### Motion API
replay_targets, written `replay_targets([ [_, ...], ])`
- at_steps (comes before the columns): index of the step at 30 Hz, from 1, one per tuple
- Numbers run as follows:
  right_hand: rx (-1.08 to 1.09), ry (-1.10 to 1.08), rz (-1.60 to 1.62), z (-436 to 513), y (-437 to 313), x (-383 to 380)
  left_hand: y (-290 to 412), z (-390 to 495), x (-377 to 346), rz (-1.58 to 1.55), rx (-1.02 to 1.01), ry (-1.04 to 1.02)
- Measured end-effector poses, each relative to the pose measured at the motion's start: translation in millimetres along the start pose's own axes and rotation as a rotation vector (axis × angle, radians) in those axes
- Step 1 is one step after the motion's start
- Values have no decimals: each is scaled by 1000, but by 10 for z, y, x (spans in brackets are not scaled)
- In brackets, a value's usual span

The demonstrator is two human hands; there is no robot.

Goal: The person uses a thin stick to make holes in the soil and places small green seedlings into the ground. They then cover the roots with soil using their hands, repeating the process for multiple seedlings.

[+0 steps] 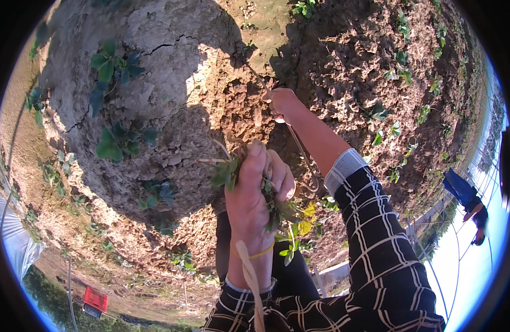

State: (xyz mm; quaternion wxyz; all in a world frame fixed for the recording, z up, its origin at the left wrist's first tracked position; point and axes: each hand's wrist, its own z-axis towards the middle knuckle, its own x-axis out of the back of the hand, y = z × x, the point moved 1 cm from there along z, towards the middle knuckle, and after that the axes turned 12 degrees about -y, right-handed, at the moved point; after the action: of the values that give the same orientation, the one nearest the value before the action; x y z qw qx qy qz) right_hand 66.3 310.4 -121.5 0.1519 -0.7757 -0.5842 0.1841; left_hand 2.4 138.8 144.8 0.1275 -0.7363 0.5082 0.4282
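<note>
My left hand [255,182] is closed around a bunch of uprooted leafy plants [273,207], with stems and roots poking out on both sides. Beyond it, my right hand [282,106] grips a thin brown rod or cord [301,153] low over broken reddish soil [246,108]. One end reaches up toward the soil; the other curves back beside my forearm. Its exact kind is unclear. A twisted pale cord [251,278] hangs in front of my left wrist, which wears a thin yellow band. Yellow and green leaves [305,220] show just right of the held bunch.
Low leafy plants [109,145] grow in a cracked soil bed at left, with more plants [394,130] in rows at right. A red crate [95,299] stands at lower left, near plastic sheeting [18,236]. Another person [467,199] is at far right, among thin poles.
</note>
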Motion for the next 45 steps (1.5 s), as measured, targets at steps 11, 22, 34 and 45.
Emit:
replay_targets([
  [11,7,127,568,474,49,-1038,225,47,118,-104,-39,6],
  [22,270,585,-351,725,762,-750,78,83,31,-20,57,65],
  [34,339,613,69,331,710,-564,-129,59,-95,12,143,34],
  [45,213,419,-362,-197,828,-372,-158,53,-144,38,119,53],
])
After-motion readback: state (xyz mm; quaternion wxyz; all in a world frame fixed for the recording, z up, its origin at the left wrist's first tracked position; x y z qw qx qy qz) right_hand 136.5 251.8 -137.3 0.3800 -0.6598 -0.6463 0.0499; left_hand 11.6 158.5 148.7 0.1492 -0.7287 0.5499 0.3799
